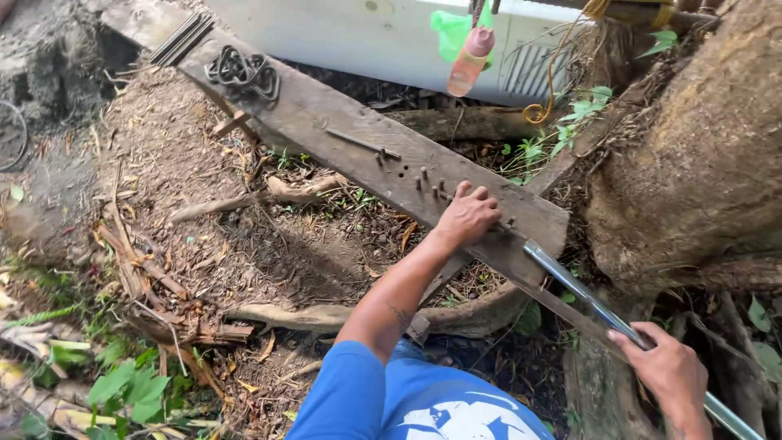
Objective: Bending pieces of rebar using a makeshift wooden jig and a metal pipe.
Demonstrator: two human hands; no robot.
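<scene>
A weathered wooden plank [342, 138] runs diagonally across the ground, with several short metal pegs [430, 186] standing in it. My left hand [466, 213] lies knuckles up on the plank just right of the pegs. Its fingers are curled, and whatever is under them is hidden. A shiny metal pipe [580, 295] slants from the plank's near end down to the lower right. My right hand [669, 373] is closed around the pipe's lower part. A thin straight rod [362, 144] lies on the plank beyond the pegs.
A pile of bent wire loops [243, 73] and a bundle of straight rods [181, 39] sit at the plank's far end. A thick tree trunk [700, 155] rises at right, with roots [326, 314] across the dirt. An orange bottle [471, 59] hangs by a white panel [342, 33].
</scene>
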